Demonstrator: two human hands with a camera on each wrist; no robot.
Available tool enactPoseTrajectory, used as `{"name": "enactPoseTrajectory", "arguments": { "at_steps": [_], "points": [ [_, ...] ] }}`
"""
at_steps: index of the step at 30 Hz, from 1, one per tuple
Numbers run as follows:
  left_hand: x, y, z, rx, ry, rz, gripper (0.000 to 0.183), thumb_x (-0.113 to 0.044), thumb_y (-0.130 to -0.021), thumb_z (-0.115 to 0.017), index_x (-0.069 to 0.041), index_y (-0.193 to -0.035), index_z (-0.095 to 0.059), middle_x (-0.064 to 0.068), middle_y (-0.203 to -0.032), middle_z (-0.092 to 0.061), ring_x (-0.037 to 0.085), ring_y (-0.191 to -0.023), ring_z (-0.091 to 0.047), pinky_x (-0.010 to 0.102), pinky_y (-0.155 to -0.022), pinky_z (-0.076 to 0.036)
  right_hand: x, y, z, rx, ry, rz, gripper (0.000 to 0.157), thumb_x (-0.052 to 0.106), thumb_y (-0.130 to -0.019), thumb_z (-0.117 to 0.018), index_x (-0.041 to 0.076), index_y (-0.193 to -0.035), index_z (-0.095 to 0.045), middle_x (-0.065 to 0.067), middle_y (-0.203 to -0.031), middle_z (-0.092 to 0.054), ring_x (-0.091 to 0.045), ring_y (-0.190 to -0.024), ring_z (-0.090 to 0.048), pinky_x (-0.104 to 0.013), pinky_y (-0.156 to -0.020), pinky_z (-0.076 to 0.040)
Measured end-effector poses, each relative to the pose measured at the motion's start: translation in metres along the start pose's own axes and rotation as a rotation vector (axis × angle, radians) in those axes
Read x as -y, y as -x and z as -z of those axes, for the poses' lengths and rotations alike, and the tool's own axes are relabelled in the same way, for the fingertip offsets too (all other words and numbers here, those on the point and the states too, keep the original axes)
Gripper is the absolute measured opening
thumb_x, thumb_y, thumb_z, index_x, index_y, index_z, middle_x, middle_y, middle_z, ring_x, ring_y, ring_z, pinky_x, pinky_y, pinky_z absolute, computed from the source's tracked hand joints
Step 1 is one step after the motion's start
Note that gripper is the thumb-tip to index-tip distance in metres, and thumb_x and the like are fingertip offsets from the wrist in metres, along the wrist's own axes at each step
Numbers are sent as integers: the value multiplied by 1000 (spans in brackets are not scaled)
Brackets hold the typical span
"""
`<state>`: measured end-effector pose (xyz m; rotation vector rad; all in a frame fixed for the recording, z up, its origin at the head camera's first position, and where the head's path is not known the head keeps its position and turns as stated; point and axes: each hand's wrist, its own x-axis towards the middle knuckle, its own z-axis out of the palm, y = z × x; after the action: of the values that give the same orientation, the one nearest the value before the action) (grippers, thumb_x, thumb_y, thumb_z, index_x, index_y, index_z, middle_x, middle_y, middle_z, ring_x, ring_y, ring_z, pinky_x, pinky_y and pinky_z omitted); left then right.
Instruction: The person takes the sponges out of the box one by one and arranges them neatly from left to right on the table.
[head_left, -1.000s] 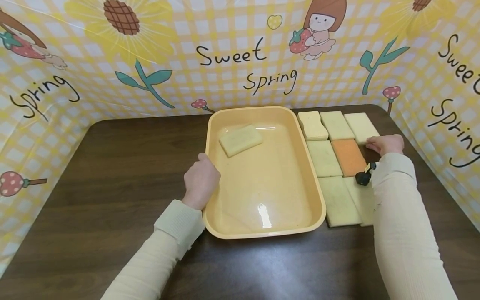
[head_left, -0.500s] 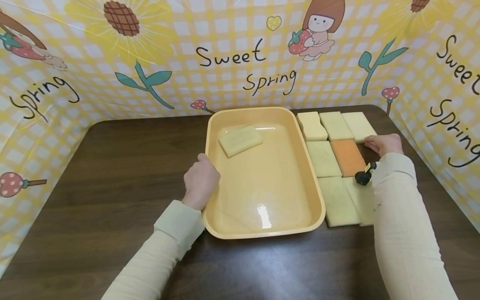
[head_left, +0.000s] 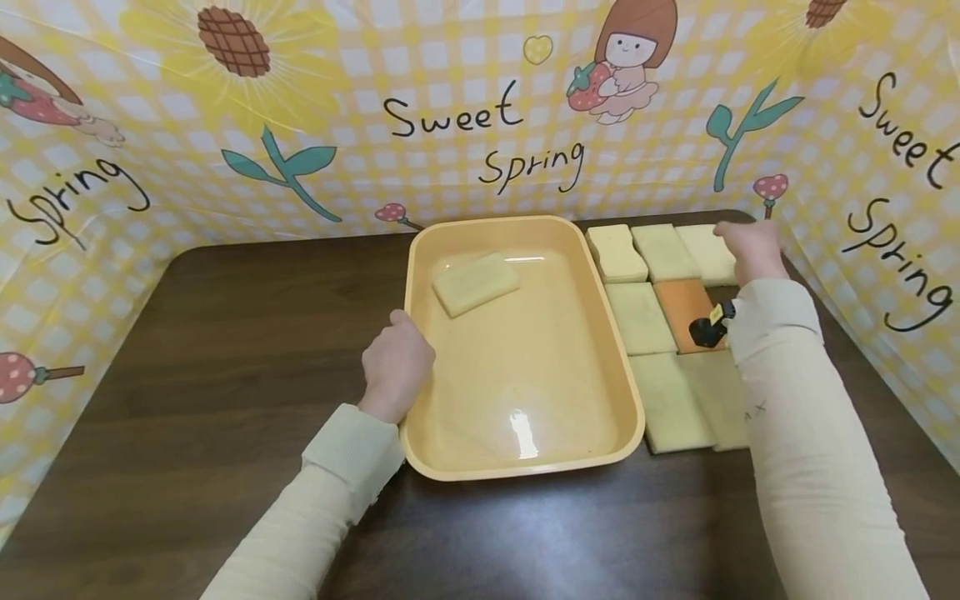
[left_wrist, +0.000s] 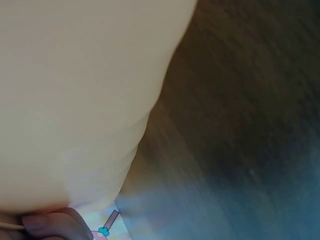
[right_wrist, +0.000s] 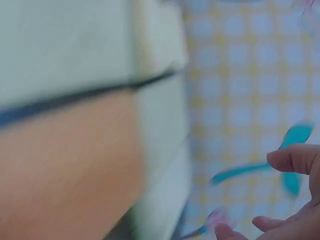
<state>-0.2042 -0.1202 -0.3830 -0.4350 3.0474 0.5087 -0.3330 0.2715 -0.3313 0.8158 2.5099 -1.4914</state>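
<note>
My left hand [head_left: 397, 367] grips the left rim of a pale yellow plastic tray [head_left: 540, 358]. In the left wrist view its fingers [left_wrist: 55, 225] curl under the tray's edge. One pale green-yellow sponge [head_left: 476, 285] lies flat and askew in the tray's far left part. Beyond the tray's right side, my right hand [head_left: 752, 248] is over the right edge of the far-right cream sponge [head_left: 705, 252]. The right wrist view shows the thumb [right_wrist: 287, 159] spread apart from the fingers [right_wrist: 232, 231], with nothing between them.
Several flat sponges lie in rows along the tray's right side, among them an orange sponge [head_left: 678, 304] and a wavy-edged sponge [head_left: 618, 252]. A small black device [head_left: 708, 329] is at the right cuff. A patterned cloth [head_left: 457, 50] stands behind the dark wooden table [head_left: 247, 333].
My right hand has moved from the near edge of the far-right sponge to farther back over its right side. My left hand keeps hold of the tray rim.
</note>
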Motion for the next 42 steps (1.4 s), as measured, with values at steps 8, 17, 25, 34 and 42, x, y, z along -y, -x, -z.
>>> {"name": "enactPoseTrajectory", "arguments": {
  "at_steps": [8, 17, 25, 34, 42],
  "points": [
    [4, 0, 2, 19, 9, 20, 16, -11, -92, -41, 4, -98, -45, 26, -84, -64, 39, -73, -66, 51, -62, -53, 59, 41, -32, 154, -66, 148, 81, 35, -96, -43, 11, -153, 9, -9, -162, 7, -27, -149, -7, -40, -121, -14],
    [5, -2, 1, 22, 4, 21, 17, -11, -91, -43, 4, -99, -45, 26, -86, -65, 39, -76, -67, 51, -63, -53, 91, 84, -83, 274, -6, 215, 75, 37, -97, -46, 16, -154, -1, -7, -162, -7, -28, -145, -25, -41, -119, -22],
    [5, -2, 1, 25, 11, 26, 17, -12, -91, -44, 4, -99, -45, 25, -85, -65, 38, -75, -67, 50, -63, -53, 90, 96, -126, 346, -27, 285, 74, 29, -94, -53, 10, -152, -12, -12, -157, -21, -26, -142, -29, -40, -117, -25],
    [1, -1, 2, 31, 17, 19, 16, -11, -92, -44, 3, -98, -45, 25, -84, -64, 38, -73, -66, 49, -62, -53, 75, 100, -160, 440, -12, 256, 73, 32, -94, -57, 6, -150, -19, -11, -157, -24, -31, -142, -31, -44, -116, -28],
    [0, -1, 1, 25, 19, 15, 16, -11, -91, -45, 3, -98, -45, 25, -85, -65, 38, -75, -67, 50, -64, -53, 65, 96, -171, 509, -38, 189, 74, 34, -96, -53, 7, -152, -13, -8, -160, -17, -32, -144, -26, -48, -118, -22]
  ]
}}
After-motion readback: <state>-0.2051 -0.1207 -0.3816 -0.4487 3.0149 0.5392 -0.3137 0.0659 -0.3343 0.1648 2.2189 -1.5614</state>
